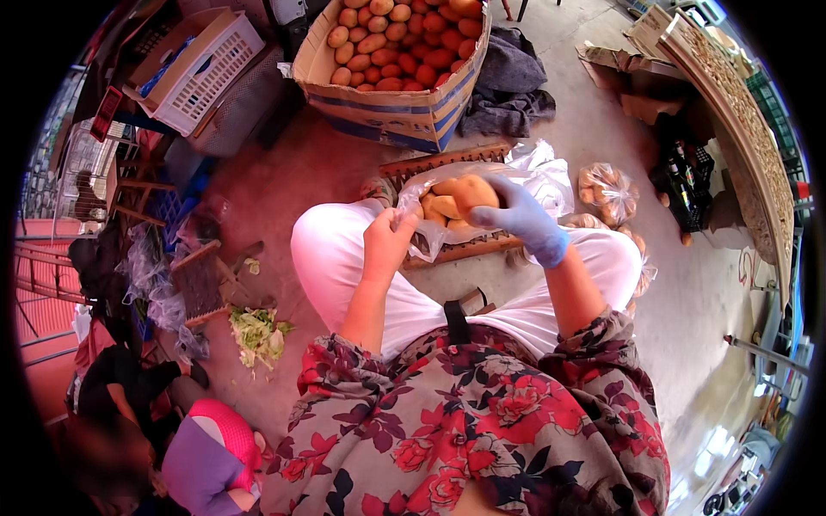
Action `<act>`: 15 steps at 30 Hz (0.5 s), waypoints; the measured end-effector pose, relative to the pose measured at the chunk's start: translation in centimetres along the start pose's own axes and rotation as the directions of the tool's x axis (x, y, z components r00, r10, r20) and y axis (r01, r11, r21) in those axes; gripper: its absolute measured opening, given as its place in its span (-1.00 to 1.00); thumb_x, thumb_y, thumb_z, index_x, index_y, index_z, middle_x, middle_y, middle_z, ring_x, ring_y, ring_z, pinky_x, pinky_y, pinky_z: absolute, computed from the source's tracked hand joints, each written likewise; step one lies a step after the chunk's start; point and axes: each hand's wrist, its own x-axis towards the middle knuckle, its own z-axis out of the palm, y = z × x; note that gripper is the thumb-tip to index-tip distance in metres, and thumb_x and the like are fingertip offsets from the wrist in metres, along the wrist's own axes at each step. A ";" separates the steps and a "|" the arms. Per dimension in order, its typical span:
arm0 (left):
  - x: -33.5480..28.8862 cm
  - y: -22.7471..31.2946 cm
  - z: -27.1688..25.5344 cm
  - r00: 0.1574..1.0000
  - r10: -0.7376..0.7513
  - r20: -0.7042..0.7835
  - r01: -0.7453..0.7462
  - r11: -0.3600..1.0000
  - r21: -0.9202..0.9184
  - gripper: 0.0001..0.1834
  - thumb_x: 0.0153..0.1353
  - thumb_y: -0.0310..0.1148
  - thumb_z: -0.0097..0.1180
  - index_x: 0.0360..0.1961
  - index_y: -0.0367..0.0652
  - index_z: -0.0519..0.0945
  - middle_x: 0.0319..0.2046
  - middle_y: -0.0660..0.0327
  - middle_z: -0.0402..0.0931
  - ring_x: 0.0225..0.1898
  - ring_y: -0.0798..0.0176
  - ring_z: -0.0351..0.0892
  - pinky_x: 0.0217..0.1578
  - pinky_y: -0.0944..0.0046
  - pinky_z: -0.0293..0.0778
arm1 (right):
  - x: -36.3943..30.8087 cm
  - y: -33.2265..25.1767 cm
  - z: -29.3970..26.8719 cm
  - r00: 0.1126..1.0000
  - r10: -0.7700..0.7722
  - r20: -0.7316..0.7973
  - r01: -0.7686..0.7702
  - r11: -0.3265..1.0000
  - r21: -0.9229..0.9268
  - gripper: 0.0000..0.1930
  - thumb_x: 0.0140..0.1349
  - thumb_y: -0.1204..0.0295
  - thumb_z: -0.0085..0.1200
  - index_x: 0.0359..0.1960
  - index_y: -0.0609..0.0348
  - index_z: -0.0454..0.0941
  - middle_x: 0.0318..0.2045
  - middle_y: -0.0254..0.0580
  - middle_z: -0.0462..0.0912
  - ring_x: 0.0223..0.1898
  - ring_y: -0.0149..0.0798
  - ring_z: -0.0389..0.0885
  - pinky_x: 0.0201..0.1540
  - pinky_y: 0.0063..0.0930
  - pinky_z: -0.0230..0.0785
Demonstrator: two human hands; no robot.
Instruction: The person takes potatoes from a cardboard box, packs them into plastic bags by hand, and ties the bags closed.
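1. Nearest my camera I have the wearer's floral shirt, printed with red and dark blossoms, and beyond it white trousers with the knees spread wide.
2. Between the knees I see the left hand, bare, its thumb and fingers pinched together on the rim of a clear plastic bag.
3. The right hand, in a pale blue glove, is closed around an oval orange-yellow piece of produce, at the bag's mouth. I cannot tell whether that piece touches the similar ones lying inside.
4. The bag rests on a low wooden frame; crumpled white plastic lies at its right.
5. Just right of that I make out a filled clear bag, with more bags near the right knee, partly hidden.
6. On the floor to the left is a heap of leafy scraps; near the lower left edge I get a person in pink and purple.
7. Past the frame stands a large open cardboard box full of similar oval produce, a dark cloth beside it.
8. Farther left I see a white crate.
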 end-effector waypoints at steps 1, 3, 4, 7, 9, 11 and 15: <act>0.1 -0.9 0.9 0.997 0.044 -0.066 -0.069 0.888 -0.454 -0.85 0.24 -0.31 0.01 -0.28 -0.17 0.46 -0.66 0.30 0.38 -0.62 0.32 0.37 -0.42 0.24 0.42 | 1.4 -0.1 1.0 0.999 0.045 0.030 -0.043 0.997 -0.063 -0.38 -0.09 0.14 0.28 -0.04 0.30 0.43 -0.14 -0.10 0.52 -0.04 -0.24 0.49 -0.08 -0.40 0.39; 0.0 -0.1 1.1 0.997 0.064 -0.041 -0.073 0.665 -0.743 -0.89 0.26 -0.34 -0.03 -0.29 -0.14 0.46 -0.67 0.33 0.33 -0.64 0.37 0.32 -0.46 0.27 0.38 | 4.6 1.4 1.7 0.995 0.093 0.044 -0.087 0.988 -0.130 -0.40 -0.15 0.12 0.29 -0.10 0.28 0.49 -0.17 -0.06 0.54 -0.07 -0.19 0.49 -0.09 -0.37 0.39; -0.3 0.6 1.0 0.996 0.085 -0.030 -0.059 0.359 -0.932 -0.92 0.29 -0.37 -0.08 -0.30 -0.11 0.45 -0.68 0.36 0.28 -0.65 0.42 0.27 -0.50 0.31 0.35 | 6.8 3.3 1.8 0.997 -0.063 -0.043 0.032 0.855 -0.517 -0.41 -0.20 0.11 0.28 -0.14 0.23 0.52 -0.19 -0.01 0.54 -0.09 -0.11 0.49 -0.08 -0.30 0.38; -0.6 2.2 -0.1 0.998 0.054 0.027 0.009 0.317 -0.948 -0.89 0.31 -0.36 -0.11 -0.22 -0.08 0.46 -0.70 0.41 0.18 -0.73 0.52 0.08 -0.67 0.48 0.11 | 10.1 7.0 3.1 0.958 -0.266 -0.108 0.036 0.483 -0.875 -0.45 -0.28 0.08 0.26 -0.22 0.15 0.57 -0.25 0.10 0.55 -0.12 0.02 0.47 -0.07 -0.20 0.36; -0.6 2.8 -0.9 0.997 0.015 0.079 0.070 0.340 -0.938 -0.85 0.33 -0.35 -0.13 -0.15 -0.06 0.46 -0.71 0.43 0.13 -0.76 0.55 -0.03 -0.75 0.50 -0.04 | 11.4 8.1 4.0 0.956 -0.263 -0.132 -0.026 0.371 -0.928 -0.57 -0.21 0.14 0.20 -0.32 0.15 0.56 -0.36 0.14 0.56 -0.16 0.07 0.49 -0.11 -0.18 0.37; -0.4 2.6 -1.5 0.995 0.051 0.090 0.068 0.332 -0.941 -0.85 0.33 -0.35 -0.13 -0.15 -0.06 0.46 -0.71 0.44 0.12 -0.76 0.55 -0.02 -0.75 0.50 -0.04 | 11.9 10.1 3.2 0.958 -0.276 -0.078 0.059 0.454 -0.889 -0.60 -0.17 0.16 0.18 -0.32 0.15 0.55 -0.37 0.14 0.56 -0.20 0.08 0.51 -0.13 -0.16 0.37; -0.3 1.7 -2.8 0.987 0.105 0.119 0.077 0.341 -0.937 -0.83 0.32 -0.36 -0.12 -0.12 -0.07 0.46 -0.71 0.44 0.11 -0.75 0.56 -0.03 -0.75 0.51 -0.06 | 10.3 11.0 0.5 0.951 -0.293 -0.101 0.115 0.635 -0.764 -0.67 -0.04 0.26 0.11 -0.25 0.18 0.55 -0.34 0.11 0.58 -0.27 0.14 0.53 -0.17 -0.16 0.37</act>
